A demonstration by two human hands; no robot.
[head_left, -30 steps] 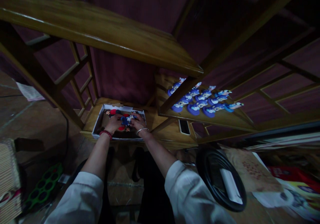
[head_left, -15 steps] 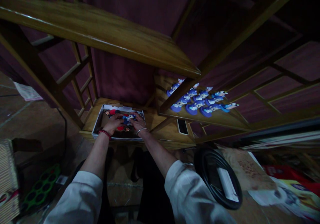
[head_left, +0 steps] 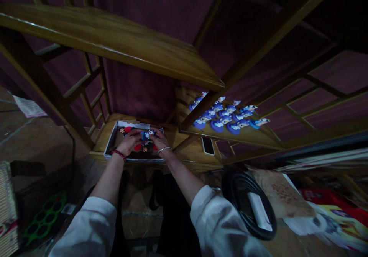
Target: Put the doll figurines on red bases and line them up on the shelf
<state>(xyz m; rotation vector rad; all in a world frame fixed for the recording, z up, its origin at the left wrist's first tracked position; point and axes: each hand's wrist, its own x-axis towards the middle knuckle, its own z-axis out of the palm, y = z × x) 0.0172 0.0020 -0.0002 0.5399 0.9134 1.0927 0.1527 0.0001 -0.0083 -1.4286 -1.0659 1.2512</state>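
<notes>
Over a shallow white-rimmed cardboard box (head_left: 110, 144) my two hands hold a small blue and white figurine (head_left: 148, 135) between them. My left hand (head_left: 130, 142), with a red bead bracelet at the wrist, grips its left side. On its right side are the curled fingers of my right hand (head_left: 160, 139), which wears a silver bangle. Inside the box lie several red and black figurines (head_left: 127, 129), partly covered by my hands. Several blue-purple figurines (head_left: 220, 123) stand in rows on the raised shelf to the right.
A phone (head_left: 207, 146) lies on the lower wooden shelf (head_left: 186, 155), right of the box. Slanting wooden beams (head_left: 120, 42) cross above and in front. A coiled black hose (head_left: 224, 188) sits at lower right, and a green holed tray (head_left: 43, 222) at lower left.
The view has shifted slightly. Both hands stay over the box with the blue and white figurine, which shows a little more plainly between the fingers now.
</notes>
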